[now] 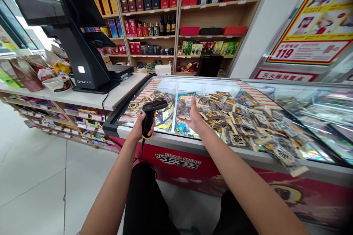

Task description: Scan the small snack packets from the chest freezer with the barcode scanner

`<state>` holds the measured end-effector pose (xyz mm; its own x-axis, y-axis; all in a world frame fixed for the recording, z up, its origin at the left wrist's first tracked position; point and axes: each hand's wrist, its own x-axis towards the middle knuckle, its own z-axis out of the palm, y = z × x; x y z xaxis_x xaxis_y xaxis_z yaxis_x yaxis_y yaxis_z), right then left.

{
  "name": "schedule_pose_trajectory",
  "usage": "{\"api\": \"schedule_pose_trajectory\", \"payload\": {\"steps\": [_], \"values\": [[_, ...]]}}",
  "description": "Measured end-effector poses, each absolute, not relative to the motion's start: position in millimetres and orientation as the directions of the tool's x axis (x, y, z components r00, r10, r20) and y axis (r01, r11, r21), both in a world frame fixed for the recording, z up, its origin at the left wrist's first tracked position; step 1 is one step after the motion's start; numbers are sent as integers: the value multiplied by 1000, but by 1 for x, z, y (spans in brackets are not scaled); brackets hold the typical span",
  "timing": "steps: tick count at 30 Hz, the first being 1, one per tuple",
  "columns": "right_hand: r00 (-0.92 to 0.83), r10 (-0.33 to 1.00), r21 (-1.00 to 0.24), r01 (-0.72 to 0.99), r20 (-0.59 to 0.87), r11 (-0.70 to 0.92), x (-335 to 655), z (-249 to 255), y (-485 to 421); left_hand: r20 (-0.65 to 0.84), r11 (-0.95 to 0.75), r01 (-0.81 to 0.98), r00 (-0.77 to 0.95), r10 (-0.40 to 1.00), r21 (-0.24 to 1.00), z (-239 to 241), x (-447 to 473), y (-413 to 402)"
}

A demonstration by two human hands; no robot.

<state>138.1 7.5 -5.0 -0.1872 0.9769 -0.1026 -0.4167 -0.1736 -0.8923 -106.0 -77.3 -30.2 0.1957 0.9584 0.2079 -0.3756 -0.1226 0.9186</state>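
Note:
My left hand [138, 128] is wrapped round the grip of a black barcode scanner [154, 105], its head pointing right, over the left end of a glass-topped chest freezer [165, 136]. A small snack packet [186, 107] with its printed back facing me is in my right hand [195, 117], between the raised thumb and the fingers, which are partly hidden. Many similar snack packets [242, 115] lie heaped on the glass to the right of that hand. A smaller group of packets [138, 103] lies left of the scanner.
A counter [91, 97] at the left bears a dark checkout screen on a stand [88, 51] and bagged goods. Behind the freezer, shelves [149, 13] hold boxes and bottles. One packet [286, 156] overhangs the freezer's front edge. The scanner's cord [142, 150] hangs down in front.

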Motion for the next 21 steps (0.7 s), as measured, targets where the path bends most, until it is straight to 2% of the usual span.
{"api": "schedule_pose_trajectory", "payload": {"steps": [5,9,17,21], "values": [[-209,977,-885,-444,-49,-140,136,-6,10,144,-23,-315,369,918,949,-28,-111,-79],[-189,981,-902,-418,-31,-109,137,-6,13,103,10,-253,430,897,967,-30,-114,-77],[-169,985,-908,-404,-40,-106,137,-6,15,71,32,-222,443,894,975,-27,-112,-75],[-146,988,-913,-396,-44,-99,138,-6,13,109,-7,-300,326,939,954,-28,-109,-75]]}}
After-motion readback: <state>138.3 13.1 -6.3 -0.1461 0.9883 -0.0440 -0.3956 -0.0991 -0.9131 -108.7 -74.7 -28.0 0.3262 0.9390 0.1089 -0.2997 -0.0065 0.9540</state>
